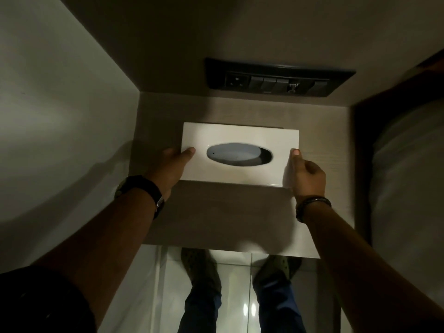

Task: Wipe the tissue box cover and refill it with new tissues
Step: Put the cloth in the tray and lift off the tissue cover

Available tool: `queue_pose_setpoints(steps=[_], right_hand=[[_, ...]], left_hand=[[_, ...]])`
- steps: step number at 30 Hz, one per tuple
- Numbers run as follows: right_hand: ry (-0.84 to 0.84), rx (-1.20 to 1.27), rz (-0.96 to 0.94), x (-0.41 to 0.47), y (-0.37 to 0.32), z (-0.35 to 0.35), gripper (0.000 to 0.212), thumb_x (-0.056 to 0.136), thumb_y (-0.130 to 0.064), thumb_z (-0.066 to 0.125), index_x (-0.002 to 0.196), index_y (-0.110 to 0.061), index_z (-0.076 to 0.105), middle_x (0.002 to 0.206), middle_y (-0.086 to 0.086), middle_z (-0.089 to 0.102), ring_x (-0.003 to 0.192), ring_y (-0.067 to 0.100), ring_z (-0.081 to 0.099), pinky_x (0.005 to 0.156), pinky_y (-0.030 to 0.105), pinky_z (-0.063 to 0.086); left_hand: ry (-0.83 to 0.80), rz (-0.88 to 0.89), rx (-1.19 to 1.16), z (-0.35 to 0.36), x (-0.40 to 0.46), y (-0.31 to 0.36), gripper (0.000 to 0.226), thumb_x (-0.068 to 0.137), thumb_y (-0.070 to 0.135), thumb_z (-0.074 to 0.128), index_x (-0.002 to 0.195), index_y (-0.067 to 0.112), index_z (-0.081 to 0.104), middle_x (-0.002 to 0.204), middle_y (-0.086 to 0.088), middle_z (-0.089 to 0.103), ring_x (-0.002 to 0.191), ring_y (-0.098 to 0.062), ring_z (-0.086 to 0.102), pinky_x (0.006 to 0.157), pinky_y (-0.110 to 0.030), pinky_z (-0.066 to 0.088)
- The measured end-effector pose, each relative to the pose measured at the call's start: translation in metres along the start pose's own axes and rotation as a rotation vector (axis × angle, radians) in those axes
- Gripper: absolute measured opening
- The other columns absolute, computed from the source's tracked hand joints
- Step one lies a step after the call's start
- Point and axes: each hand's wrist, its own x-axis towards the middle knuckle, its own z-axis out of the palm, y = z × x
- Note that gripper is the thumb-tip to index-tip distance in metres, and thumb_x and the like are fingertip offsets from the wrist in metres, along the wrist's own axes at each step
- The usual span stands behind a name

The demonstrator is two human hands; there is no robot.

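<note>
White tissue box cover (240,138) sits flat-side-up on the worktop (228,219), oval slot facing the camera. Slot shows a pale grey surface inside, dark gap at its right end (can't tell if that is tissue or liner).

Left hand (168,168) grips the cover's left short end, thumb lying on the top face just left of the slot, fingers hidden under or behind the edge. Right hand (307,175) grips the cover's right short end, thumb tip pressed on the top face near the right edge, other fingers curled below. Both hands are closed around the cover, one at each end, cover spanning between them. Can't tell whether the cover rests on the worktop or is lifted slightly; a shadow lies on the worktop on the near side of the cover.

Dark watch (144,188) on the left wrist, dark bracelet (312,204) on the right wrist, both nearer the camera than the cover.

Black switch and socket panel (276,79) on the wall beyond the cover. Shoes and tiled floor (236,284) below the worktop's near edge.
</note>
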Motion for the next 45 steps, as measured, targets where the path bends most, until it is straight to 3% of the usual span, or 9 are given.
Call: queue_pose_setpoints(steps=[7,11,19,22,25,30,35,41,45], right_hand=[[0.076,-0.013,0.016,0.000,0.006,0.002,0.057,0.081,-0.058,0.064,0.052,-0.012,0.048,0.051,0.002,0.041,0.055,0.016,0.041,0.056,0.025,0.039],[0.025,-0.024,-0.080,0.000,0.007,0.001,0.053,0.089,-0.051,0.059,0.073,0.000,0.062,0.061,0.002,0.051,0.061,0.013,0.048,0.066,0.025,0.042],[-0.081,0.052,-0.072,0.005,0.002,0.001,0.023,0.094,-0.040,0.056,0.078,-0.025,0.063,0.078,-0.011,0.062,0.075,0.000,0.056,0.067,0.018,0.043],[-0.107,0.112,-0.028,0.007,-0.004,0.003,0.024,0.093,-0.039,0.055,0.078,-0.024,0.067,0.079,-0.014,0.062,0.078,0.002,0.057,0.071,0.019,0.044],[-0.116,0.206,0.008,0.003,-0.007,0.005,0.034,0.092,-0.033,0.051,0.064,-0.018,0.062,0.070,-0.007,0.057,0.076,0.014,0.055,0.078,0.031,0.045],[0.063,0.097,-0.040,-0.013,-0.013,-0.002,0.046,0.091,-0.039,0.055,0.061,-0.003,0.054,0.066,0.004,0.052,0.066,0.014,0.050,0.071,0.032,0.045],[0.046,0.119,-0.183,-0.062,-0.011,-0.032,0.047,0.092,-0.046,0.051,0.052,-0.022,0.050,0.056,0.004,0.043,0.057,0.026,0.043,0.058,0.038,0.043],[-0.055,-0.019,0.021,-0.114,0.039,-0.063,0.021,0.091,-0.045,0.058,0.074,-0.044,0.070,0.077,-0.019,0.069,0.079,0.009,0.065,0.073,0.036,0.055],[-0.146,-0.059,0.133,-0.126,0.067,-0.059,0.028,0.092,-0.038,0.058,0.109,-0.020,0.071,0.096,-0.006,0.070,0.093,0.016,0.065,0.083,0.036,0.056]], left_hand=[[-0.001,0.012,-0.017,0.001,0.003,-0.005,0.017,0.091,0.042,0.059,0.084,0.027,0.057,0.091,-0.001,0.063,0.101,-0.030,0.062,0.097,-0.049,0.049],[-0.031,0.031,0.011,-0.001,0.004,-0.006,0.016,0.092,0.044,0.057,0.086,0.029,0.057,0.104,-0.006,0.065,0.106,-0.029,0.061,0.100,-0.051,0.047],[-0.023,0.083,-0.029,0.001,-0.001,-0.011,0.009,0.093,0.039,0.058,0.094,0.031,0.059,0.102,-0.003,0.066,0.097,-0.021,0.064,0.089,-0.043,0.053],[-0.034,0.093,-0.050,0.000,-0.005,-0.009,0.007,0.093,0.037,0.058,0.096,0.032,0.059,0.095,0.004,0.064,0.085,-0.012,0.062,0.072,-0.031,0.051],[-0.022,0.064,-0.050,0.002,-0.010,-0.004,0.013,0.092,0.040,0.058,0.102,0.031,0.058,0.103,0.000,0.064,0.092,-0.017,0.062,0.081,-0.037,0.052],[-0.036,0.072,-0.037,0.005,-0.030,0.004,0.007,0.095,0.037,0.055,0.088,0.035,0.058,0.103,-0.001,0.065,0.099,-0.023,0.062,0.096,-0.049,0.050],[0.079,0.169,-0.109,0.004,-0.065,-0.001,0.009,0.093,0.036,0.057,0.086,0.041,0.061,0.098,0.004,0.067,0.095,-0.022,0.065,0.084,-0.042,0.055],[0.084,0.006,-0.072,-0.001,-0.113,-0.062,0.009,0.087,0.037,0.062,0.092,0.044,0.058,0.097,0.002,0.067,0.087,-0.019,0.065,0.066,-0.031,0.050],[0.107,-0.072,-0.080,0.001,-0.120,-0.099,0.014,0.089,0.032,0.061,0.102,0.035,0.059,0.099,0.003,0.065,0.093,-0.021,0.062,0.070,-0.032,0.050]])
